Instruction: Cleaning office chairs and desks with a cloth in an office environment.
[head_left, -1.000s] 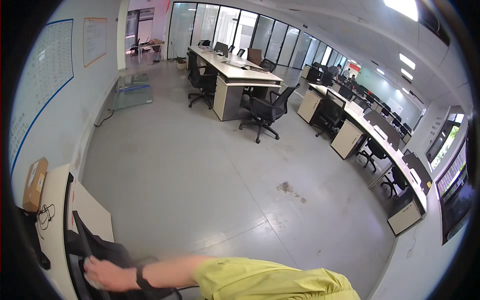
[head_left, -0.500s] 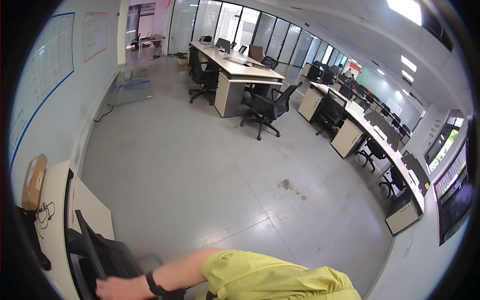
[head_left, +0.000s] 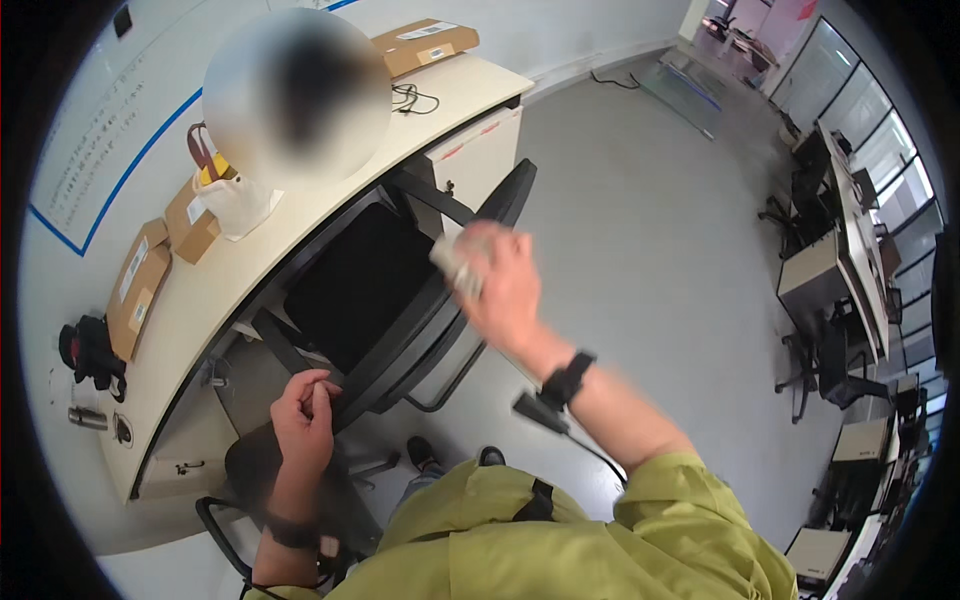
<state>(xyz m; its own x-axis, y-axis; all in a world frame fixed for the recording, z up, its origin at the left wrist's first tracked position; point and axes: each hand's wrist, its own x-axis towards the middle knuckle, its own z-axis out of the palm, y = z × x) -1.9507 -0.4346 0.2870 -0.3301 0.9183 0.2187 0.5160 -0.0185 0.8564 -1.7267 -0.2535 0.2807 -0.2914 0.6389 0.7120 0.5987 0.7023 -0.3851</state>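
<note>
My right hand (head_left: 503, 290) is closed around a small, pale, cloth-like item (head_left: 458, 268), blurred by motion. It is above the back of a black office chair (head_left: 410, 335) tucked against a long desk. My left hand (head_left: 303, 425) has its fingers curled together close to the chair's near end; whatever they may hold is hidden. Both wrists wear black bands, and a black cable hangs by the right one. Below the left forearm is another dark chair (head_left: 265, 470).
Along the cream desk (head_left: 330, 215) lie brown cardboard boxes (head_left: 425, 45), a white cloth bag (head_left: 235, 200), a dark cable and a metal cup (head_left: 88, 417). A blurred round patch covers part of it. Grey floor (head_left: 630, 250) stretches right toward other desks and chairs (head_left: 800, 380).
My view has swung left and down from the open room to the desk and chair. Both hands now show, where one arm did before. The pale item has come into view.
</note>
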